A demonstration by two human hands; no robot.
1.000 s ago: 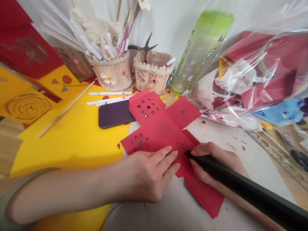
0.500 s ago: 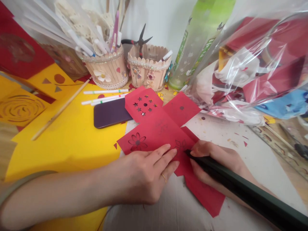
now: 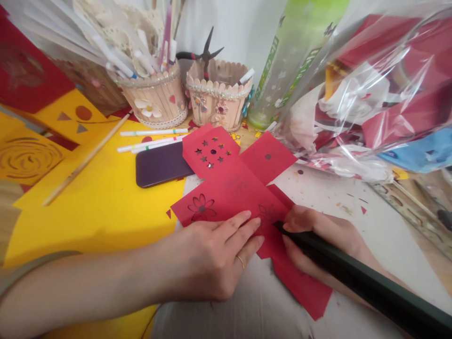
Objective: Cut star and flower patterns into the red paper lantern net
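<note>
Blk tool (image 3: 356,273): tip sl. farther from flwr (image 3: 266,210) | btl (image 3: 287,68): higher in view

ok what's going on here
A person's left hand lies flat on a folded red paper, while the right hand holds a long black tool, its tip at the paper beside a flower-like outline. Star-shaped holes are cut through one flap; whether the tip is cutting or drawing I can't tell.

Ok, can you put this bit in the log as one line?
left hand: resting on red paper | right hand: holding black pen-like tool, tip near drawn outline | dark flat slab: on yellow sheet
</note>
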